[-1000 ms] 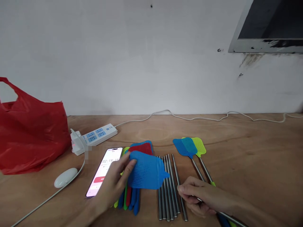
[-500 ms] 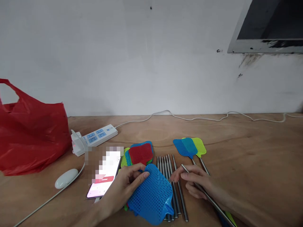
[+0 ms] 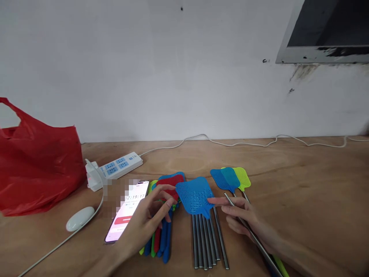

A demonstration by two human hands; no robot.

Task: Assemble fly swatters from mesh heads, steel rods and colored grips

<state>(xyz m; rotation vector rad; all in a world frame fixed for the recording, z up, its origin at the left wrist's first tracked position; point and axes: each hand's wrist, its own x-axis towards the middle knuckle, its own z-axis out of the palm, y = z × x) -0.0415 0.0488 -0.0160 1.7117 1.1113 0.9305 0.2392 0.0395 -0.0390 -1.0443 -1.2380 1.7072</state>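
Note:
A blue perforated fly-swatter head (image 3: 193, 198) lies across the upper ends of several metal rods (image 3: 205, 242). Just left of it is my left hand (image 3: 152, 215), thumb and fingers apart, holding nothing; its index fingertip is close to the head's edge. My right hand (image 3: 240, 215) grips another metal rod (image 3: 258, 242), whose tip points up and left. The right index finger reaches out to the head's right edge and seems to touch it. Beneath and behind my left hand are a red swatter head (image 3: 170, 185) and several coloured plastic handles (image 3: 163, 242), partly hidden.
Fly swatters with blue (image 3: 220, 180) and yellow-green (image 3: 243, 177) heads lie at right. A lit phone (image 3: 123, 219), a power strip (image 3: 123, 164), a white oval device (image 3: 80, 218) and a red plastic bag (image 3: 40, 169) are at left. A white cable (image 3: 239, 144) runs along the wall.
The blue swatter head has gone from my left hand, moving up and away onto the rods. My left hand has opened. My right hand keeps its rod, its index finger now at the head.

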